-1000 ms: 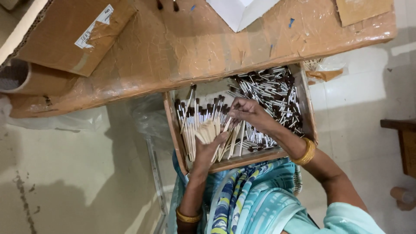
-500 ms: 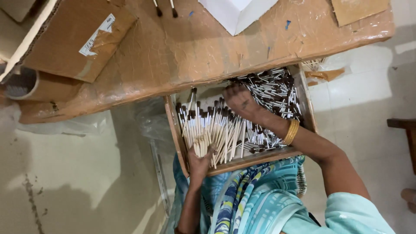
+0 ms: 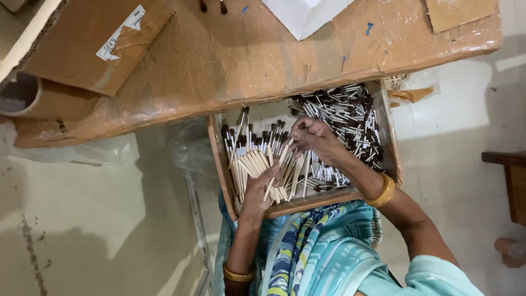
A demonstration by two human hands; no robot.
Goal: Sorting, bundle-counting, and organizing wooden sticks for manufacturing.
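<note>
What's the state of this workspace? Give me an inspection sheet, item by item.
Surface: brown work table wrapped in crinkled clear film; a wooden tray sits below its near edge, on the person's lap.
Job's things: small brushes with pale handles and dark tips lined up at the tray's left; a loose heap of silver-ferruled brushes at its right.
Clutter: cardboard box, cardboard tube, white folded sheet, cardboard piece.
Hands: left hand rests on the aligned brushes; right hand pinches one pale-handled brush.
Cables: nothing seen.
Surroundings: pale tiled floor, clear plastic bag, dark wooden furniture at the right edge.
</note>
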